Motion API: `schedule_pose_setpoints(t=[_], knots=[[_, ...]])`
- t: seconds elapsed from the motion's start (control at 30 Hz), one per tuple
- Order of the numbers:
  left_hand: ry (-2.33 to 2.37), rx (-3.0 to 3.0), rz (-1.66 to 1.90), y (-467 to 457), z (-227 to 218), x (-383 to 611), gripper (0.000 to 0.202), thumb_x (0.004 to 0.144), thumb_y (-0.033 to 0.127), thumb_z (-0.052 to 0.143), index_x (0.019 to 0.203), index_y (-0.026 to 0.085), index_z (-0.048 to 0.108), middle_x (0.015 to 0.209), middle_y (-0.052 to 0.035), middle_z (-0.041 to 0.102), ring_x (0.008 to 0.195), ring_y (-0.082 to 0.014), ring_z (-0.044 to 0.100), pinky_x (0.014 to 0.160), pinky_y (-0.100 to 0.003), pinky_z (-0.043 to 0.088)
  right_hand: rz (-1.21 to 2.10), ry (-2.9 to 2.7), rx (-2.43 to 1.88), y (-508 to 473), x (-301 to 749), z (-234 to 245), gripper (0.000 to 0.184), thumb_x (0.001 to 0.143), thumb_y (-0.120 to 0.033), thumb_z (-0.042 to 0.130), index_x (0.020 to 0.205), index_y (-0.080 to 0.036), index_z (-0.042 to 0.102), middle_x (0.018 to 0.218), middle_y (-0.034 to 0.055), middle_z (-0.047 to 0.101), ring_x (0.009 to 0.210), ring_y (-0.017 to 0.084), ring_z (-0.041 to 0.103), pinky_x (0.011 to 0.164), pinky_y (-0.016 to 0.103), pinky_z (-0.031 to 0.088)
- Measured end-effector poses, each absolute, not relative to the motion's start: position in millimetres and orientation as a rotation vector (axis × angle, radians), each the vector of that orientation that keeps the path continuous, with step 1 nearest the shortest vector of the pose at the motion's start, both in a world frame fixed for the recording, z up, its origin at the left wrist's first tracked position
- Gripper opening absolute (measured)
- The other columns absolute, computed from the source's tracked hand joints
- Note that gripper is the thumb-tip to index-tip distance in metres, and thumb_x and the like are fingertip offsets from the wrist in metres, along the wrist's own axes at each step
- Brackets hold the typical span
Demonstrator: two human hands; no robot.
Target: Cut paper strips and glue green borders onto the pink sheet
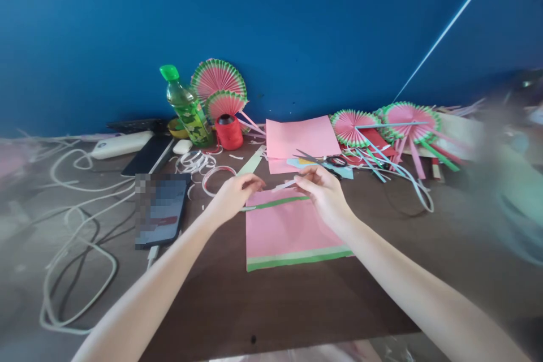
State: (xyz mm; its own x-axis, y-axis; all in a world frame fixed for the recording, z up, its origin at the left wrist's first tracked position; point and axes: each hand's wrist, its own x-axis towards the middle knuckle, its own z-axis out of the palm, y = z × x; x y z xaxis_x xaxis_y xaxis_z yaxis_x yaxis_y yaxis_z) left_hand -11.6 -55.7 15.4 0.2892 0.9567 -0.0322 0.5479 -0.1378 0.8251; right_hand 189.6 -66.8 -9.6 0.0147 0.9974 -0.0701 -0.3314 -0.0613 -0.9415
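Note:
A pink sheet of paper (288,232) lies flat before me, with light and dark green bands along its near edge and a green strip (275,202) across its far part. My right hand (326,195) is over the sheet's far right part, thumb and fingers pinched on a narrow white strip (285,184) that points left. My left hand (233,198) is at the far left corner of the sheet, its fingers curled together; what they hold, if anything, is hidden. Just beyond my right hand lie black scissors (316,159), blades apart.
Behind stand a green-capped bottle (186,106), red thread spool (229,132) and pleated paper fans (218,82); more fans (410,121) lie right. Pink sheets (301,136) rest against the blue wall. Tape rolls (218,181), a phone (163,212) and white cables (112,260) are left.

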Motion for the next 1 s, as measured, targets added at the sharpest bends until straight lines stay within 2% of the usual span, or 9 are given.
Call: schedule_pose_setpoints(t=[0.2,0.37,0.43,0.57,0.7,0.83,1.0], knots=[[1.236,1.743,0.581,-39,19,-7,0.018,0.076,0.032,0.055,0.075,0.017,0.066,0.077,-0.0027,0.068,0.079,-0.0180,0.061,0.077,-0.029,0.044,1.390,-0.892,-1.023,-66,177,-11,0.023,0.063,-0.025,0.072,0.076,-0.021,0.053,0.068,-0.0034,0.061,0.073,0.015,0.064,0.074,0.032,0.050],[1.205,1.772,0.489,-39,18,-8,0.015,0.070,0.031,0.060,0.073,0.017,0.066,0.074,-0.0012,0.068,0.070,-0.0152,0.058,0.067,-0.025,0.042,1.419,-0.972,-1.064,-65,176,-12,0.024,0.063,-0.027,0.071,0.076,-0.021,0.052,0.067,-0.0040,0.059,0.071,0.015,0.064,0.075,0.033,0.049],[1.213,1.793,0.415,-38,20,-11,0.016,0.070,0.033,0.060,0.072,0.018,0.066,0.070,-0.0008,0.067,0.066,-0.0148,0.057,0.063,-0.025,0.041,1.375,-1.130,-1.137,-61,183,-9,0.023,0.064,-0.028,0.069,0.078,-0.020,0.053,0.063,-0.0042,0.057,0.070,0.016,0.063,0.076,0.034,0.047],[1.256,1.845,0.360,-36,26,-18,0.014,0.069,0.030,0.060,0.066,0.018,0.065,0.064,-0.0002,0.066,0.062,-0.0145,0.056,0.062,-0.024,0.040,1.023,-1.461,-1.379,-45,208,5,0.015,0.072,-0.032,0.061,0.075,-0.018,0.057,0.066,0.0009,0.061,0.068,0.016,0.059,0.070,0.033,0.043],[1.202,1.902,0.264,-36,24,-18,0.015,0.069,0.029,0.057,0.068,0.017,0.067,0.065,0.0000,0.066,0.061,-0.0141,0.055,0.060,-0.023,0.039,1.090,-1.903,-1.333,-30,219,20,0.021,0.078,-0.036,0.053,0.072,-0.018,0.062,0.073,0.0023,0.063,0.068,0.015,0.056,0.067,0.030,0.040],[1.182,1.933,0.258,-37,16,-14,0.016,0.068,0.028,0.056,0.070,0.017,0.067,0.067,-0.0004,0.066,0.065,-0.0150,0.057,0.063,-0.023,0.040,1.008,-2.296,-1.294,-21,209,25,0.019,0.075,-0.034,0.058,0.066,-0.018,0.064,0.072,0.0021,0.061,0.068,0.015,0.053,0.063,0.029,0.038],[1.190,1.906,0.231,-37,14,-11,0.016,0.069,0.028,0.055,0.071,0.017,0.067,0.067,-0.0002,0.065,0.065,-0.0143,0.056,0.062,-0.022,0.039,1.046,-2.501,-1.283,-17,194,24,0.010,0.072,-0.024,0.057,0.067,-0.018,0.064,0.069,0.0017,0.061,0.065,0.014,0.053,0.059,0.026,0.038]])
